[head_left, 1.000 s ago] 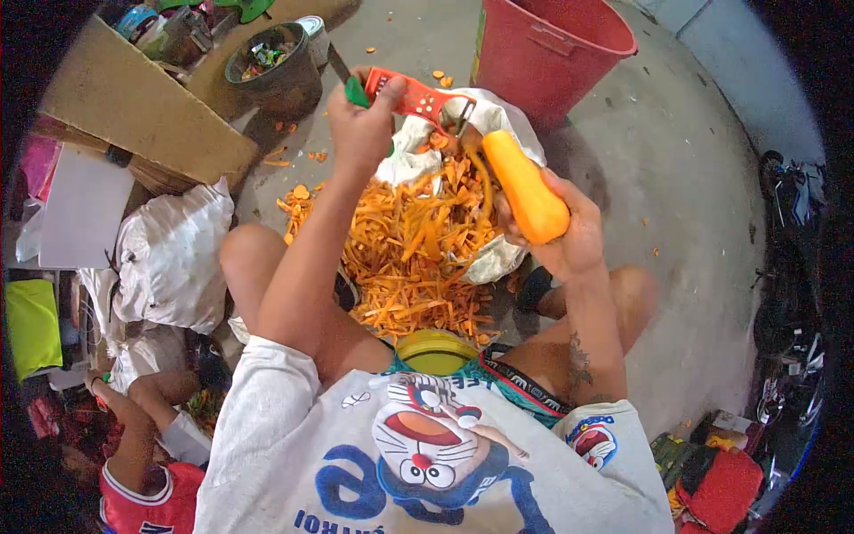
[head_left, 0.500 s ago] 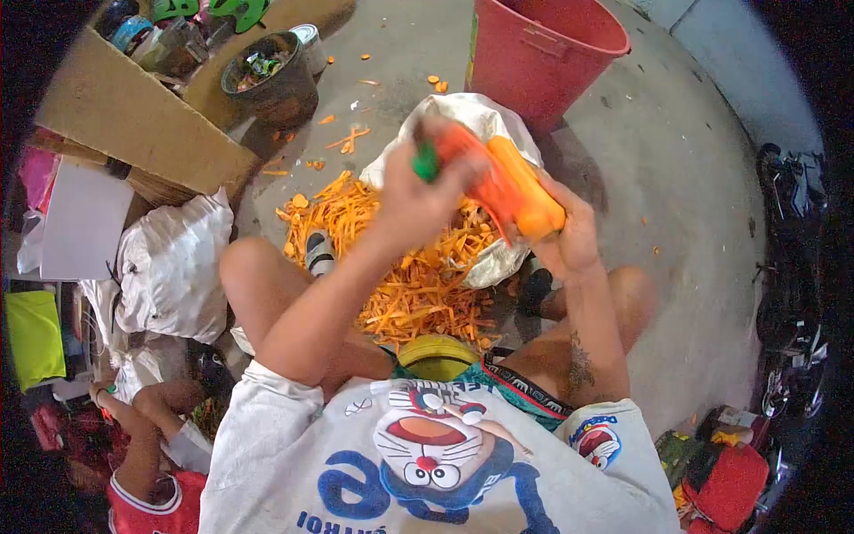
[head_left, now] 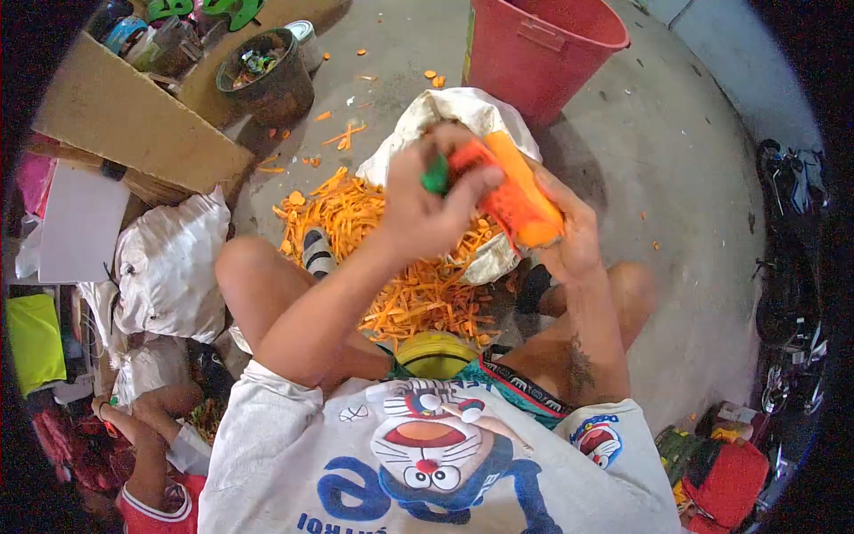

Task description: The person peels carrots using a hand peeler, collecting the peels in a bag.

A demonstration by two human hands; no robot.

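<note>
A large peeled carrot (head_left: 525,182) lies in my right-side hand, my left hand being the other one across the body; the tattooed arm's hand (head_left: 572,227) wraps round its lower end. My other hand (head_left: 436,200) grips a red peeler (head_left: 498,191) with a green part (head_left: 435,174) against the carrot's side. Motion blurs the peeler and fingertips. Below both hands, orange peel strips (head_left: 418,303) are heaped on the floor and partly against a white sack (head_left: 405,133).
A red bucket (head_left: 543,62) stands beyond the sack, a dark bin (head_left: 267,84) at upper left. Cardboard (head_left: 133,107) and a stuffed white sack (head_left: 173,267) are at left. Another person's arm (head_left: 142,445) shows at lower left. Motorbike parts line the right edge.
The hand with the red peeler has shifted slightly along the carrot. At lower left, the other person's arm and red top have moved a little.
</note>
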